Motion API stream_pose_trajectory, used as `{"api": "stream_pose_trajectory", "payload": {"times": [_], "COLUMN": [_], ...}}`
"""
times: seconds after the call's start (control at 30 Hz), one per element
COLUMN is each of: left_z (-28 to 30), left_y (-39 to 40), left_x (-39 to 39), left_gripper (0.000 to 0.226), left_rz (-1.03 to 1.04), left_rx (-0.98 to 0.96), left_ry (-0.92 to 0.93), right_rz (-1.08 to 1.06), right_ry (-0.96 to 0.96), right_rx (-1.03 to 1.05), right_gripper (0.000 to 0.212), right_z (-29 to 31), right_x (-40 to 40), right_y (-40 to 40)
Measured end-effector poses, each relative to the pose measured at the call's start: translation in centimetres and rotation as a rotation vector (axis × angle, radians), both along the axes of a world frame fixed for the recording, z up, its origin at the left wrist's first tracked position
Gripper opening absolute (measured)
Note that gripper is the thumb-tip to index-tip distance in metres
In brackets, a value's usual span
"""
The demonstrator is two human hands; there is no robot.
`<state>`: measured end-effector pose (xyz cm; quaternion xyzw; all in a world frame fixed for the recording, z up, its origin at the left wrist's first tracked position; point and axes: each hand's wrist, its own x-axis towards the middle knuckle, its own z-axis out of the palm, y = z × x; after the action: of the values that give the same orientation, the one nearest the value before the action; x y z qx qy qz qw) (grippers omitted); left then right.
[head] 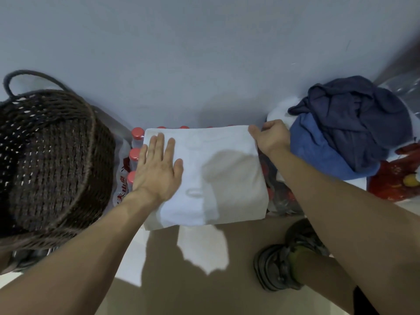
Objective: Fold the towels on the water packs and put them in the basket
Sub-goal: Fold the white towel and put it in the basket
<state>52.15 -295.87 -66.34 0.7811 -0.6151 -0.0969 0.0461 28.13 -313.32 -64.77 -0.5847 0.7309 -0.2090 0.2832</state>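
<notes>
White towel lies folded flat across the water pack, red caps peeking out along its left and far edges. Left hand is spread, palm pressing the towel's left side. Right hand pinches the towel's far right corner. Wicker basket sits just left; blue towels are heaped on the right

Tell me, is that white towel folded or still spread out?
Folded: the white towel lies as a compact rectangle on the water packs, left hand flat on it.
</notes>
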Motion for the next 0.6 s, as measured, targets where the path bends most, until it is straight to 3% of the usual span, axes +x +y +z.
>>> {"api": "stream_pose_trajectory", "payload": {"times": [0.07,0.17,0.23,0.3,0.43,0.53,0.6], "left_z": [0.2,0.9,1.9,3.0,3.8,2.3,0.8], "left_y": [-0.1,-0.5,-0.4,0.7,5.6,10.4,13.1], "left_x": [0.0,-0.1,-0.5,-1.2,-2.9,-3.6,-4.1], "left_gripper": [0.064,0.064,0.065,0.062,0.035,0.029,0.031], "left_rz": [-0.011,-0.019,-0.003,0.051,0.266,0.479,0.665], "left_rx": [0.057,0.153,0.125,-0.109,-0.599,-0.694,-0.657], "left_ry": [-0.006,0.011,0.064,0.159,0.383,0.484,0.583], "right_rz": [0.000,0.006,-0.035,-0.079,-0.157,-0.196,-0.153], "right_ry": [0.025,-0.116,-0.186,-0.153,-0.142,-0.212,-0.297], "right_rx": [-0.092,-0.293,-0.300,-0.284,-0.273,-0.168,-0.088], "right_gripper": [0.046,0.026,0.022,0.024,0.014,0.015,0.024], "right_z": [0.7,0.9,0.7,0.1,-1.2,-2.0,-2.5], "right_x": [-0.3,-0.5,-0.5,-0.6,-2.4,-3.8,-4.6], "right_y": [2.1,7.5,11.6,15.2,19.6,21.4,22.0]}}
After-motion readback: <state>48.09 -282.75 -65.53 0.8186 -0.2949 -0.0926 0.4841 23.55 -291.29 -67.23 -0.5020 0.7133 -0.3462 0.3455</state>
